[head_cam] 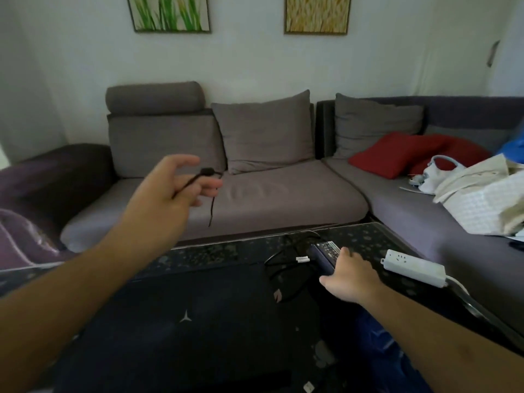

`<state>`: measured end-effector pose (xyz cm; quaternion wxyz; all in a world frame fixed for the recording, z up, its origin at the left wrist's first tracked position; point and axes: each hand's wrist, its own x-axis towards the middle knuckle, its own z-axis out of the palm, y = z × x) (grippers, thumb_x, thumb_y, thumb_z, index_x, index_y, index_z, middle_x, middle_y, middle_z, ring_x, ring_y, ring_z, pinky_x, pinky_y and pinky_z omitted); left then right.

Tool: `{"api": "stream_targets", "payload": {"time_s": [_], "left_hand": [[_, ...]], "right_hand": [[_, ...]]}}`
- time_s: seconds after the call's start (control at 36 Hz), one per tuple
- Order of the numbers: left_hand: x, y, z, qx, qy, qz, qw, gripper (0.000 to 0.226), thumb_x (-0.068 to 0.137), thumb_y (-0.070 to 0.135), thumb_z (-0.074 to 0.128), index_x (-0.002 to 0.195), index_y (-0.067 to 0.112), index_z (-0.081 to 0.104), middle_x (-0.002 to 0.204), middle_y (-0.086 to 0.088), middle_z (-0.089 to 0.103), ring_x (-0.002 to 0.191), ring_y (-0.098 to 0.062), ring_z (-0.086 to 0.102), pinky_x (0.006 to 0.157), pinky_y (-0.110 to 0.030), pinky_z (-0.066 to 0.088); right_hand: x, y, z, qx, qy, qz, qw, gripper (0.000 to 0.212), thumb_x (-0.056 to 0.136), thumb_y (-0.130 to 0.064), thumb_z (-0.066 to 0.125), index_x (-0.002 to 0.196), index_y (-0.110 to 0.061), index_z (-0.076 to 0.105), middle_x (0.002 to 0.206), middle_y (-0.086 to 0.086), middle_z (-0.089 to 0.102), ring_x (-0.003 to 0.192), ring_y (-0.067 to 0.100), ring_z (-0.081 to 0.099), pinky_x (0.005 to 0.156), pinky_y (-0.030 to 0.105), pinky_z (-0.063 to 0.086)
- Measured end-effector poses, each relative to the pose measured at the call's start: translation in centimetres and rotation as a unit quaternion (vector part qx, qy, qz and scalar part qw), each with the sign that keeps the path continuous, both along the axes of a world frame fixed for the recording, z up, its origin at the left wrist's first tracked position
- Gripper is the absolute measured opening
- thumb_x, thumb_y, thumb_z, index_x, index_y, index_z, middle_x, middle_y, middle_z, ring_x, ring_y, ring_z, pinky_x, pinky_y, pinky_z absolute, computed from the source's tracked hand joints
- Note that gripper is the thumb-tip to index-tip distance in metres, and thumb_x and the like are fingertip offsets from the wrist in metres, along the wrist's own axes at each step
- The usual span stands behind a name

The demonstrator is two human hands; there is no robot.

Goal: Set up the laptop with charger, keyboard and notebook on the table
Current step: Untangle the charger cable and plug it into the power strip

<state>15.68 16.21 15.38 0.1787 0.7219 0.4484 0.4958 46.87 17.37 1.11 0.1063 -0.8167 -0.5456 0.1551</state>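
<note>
A closed dark laptop [181, 321] with a pale star logo lies on the dark patterned glass table [215, 251] in front of me. My left hand [173, 185] is raised above the table's far edge, fingers pinched on a thin black charger cable [208, 174] whose loose end dangles down. My right hand [348, 275] rests on the dark charger brick [326, 251] at the table's right side, fingers wrapped over it. More black cable [280, 268] loops on the table between brick and laptop. No keyboard or notebook shows in view.
A white power strip [411, 266] lies at the table's right edge. A grey corner sofa [283, 194] runs behind and to the right, holding a red cushion [397, 154] and white bags [476, 194]. Something blue [377, 341] sits under my right forearm.
</note>
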Motion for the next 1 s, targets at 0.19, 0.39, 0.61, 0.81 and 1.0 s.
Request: {"api": "stream_targets", "payload": {"time_s": [0.19, 0.39, 0.61, 0.81, 1.0], "left_hand": [[-0.6, -0.4, -1.4, -0.058, -0.021, -0.017, 0.998, 0.027, 0.105, 0.001, 0.051, 0.125, 0.018, 0.059, 0.108, 0.009, 0.079, 0.102, -0.002, 0.073, 0.090, -0.030, 0.056], [-0.2, -1.5, -1.0, -0.074, -0.053, -0.053, 0.994, 0.029, 0.105, 0.002, 0.051, 0.131, 0.012, 0.060, 0.109, 0.005, 0.080, 0.103, -0.002, 0.074, 0.090, -0.025, 0.058], [1.0, -1.8, -1.4, -0.108, -0.113, -0.061, 0.986, 0.028, 0.105, 0.007, 0.055, 0.122, 0.019, 0.074, 0.105, 0.001, 0.079, 0.097, -0.008, 0.075, 0.076, -0.020, 0.061], [-0.4, -2.2, -2.3, -0.308, -0.252, -0.180, 0.900, 0.037, 0.105, 0.021, 0.044, 0.118, 0.006, 0.076, 0.105, -0.017, 0.076, 0.072, -0.026, 0.062, 0.059, -0.037, 0.049], [-5.7, 2.7, -9.0, -0.272, 0.044, 0.040, 0.961, 0.030, 0.098, 0.014, 0.065, 0.127, 0.022, 0.066, 0.122, -0.001, 0.068, 0.106, -0.013, 0.065, 0.094, -0.032, 0.052]], "right_hand": [[0.3, -1.3, 2.2, -0.080, 0.044, -0.009, 0.996, 0.055, 0.086, -0.026, 0.068, 0.134, -0.005, 0.049, 0.106, 0.006, 0.058, 0.085, 0.018, 0.059, 0.059, 0.027, 0.042], [-4.6, -2.6, 5.4, 0.040, -0.003, 0.077, 0.996, 0.014, 0.091, -0.022, 0.063, 0.103, -0.017, 0.060, 0.112, 0.006, 0.062, 0.097, 0.023, 0.064, 0.085, 0.038, 0.057], [-15.4, -4.0, 11.5, 0.162, 0.569, 0.267, 0.761, 0.037, 0.085, -0.009, 0.066, 0.121, -0.009, 0.073, 0.105, 0.013, 0.077, 0.091, 0.025, 0.070, 0.071, 0.033, 0.048], [-17.7, -3.4, 9.4, 0.140, 0.552, 0.210, 0.795, 0.017, 0.099, -0.010, 0.068, 0.105, 0.004, 0.074, 0.085, 0.013, 0.070, 0.079, 0.026, 0.063, 0.071, 0.036, 0.051], [-16.5, -2.3, 7.2, 0.157, 0.507, 0.113, 0.840, 0.008, 0.100, -0.007, 0.067, 0.102, -0.010, 0.075, 0.092, 0.007, 0.080, 0.077, 0.018, 0.074, 0.068, 0.029, 0.060]]}}
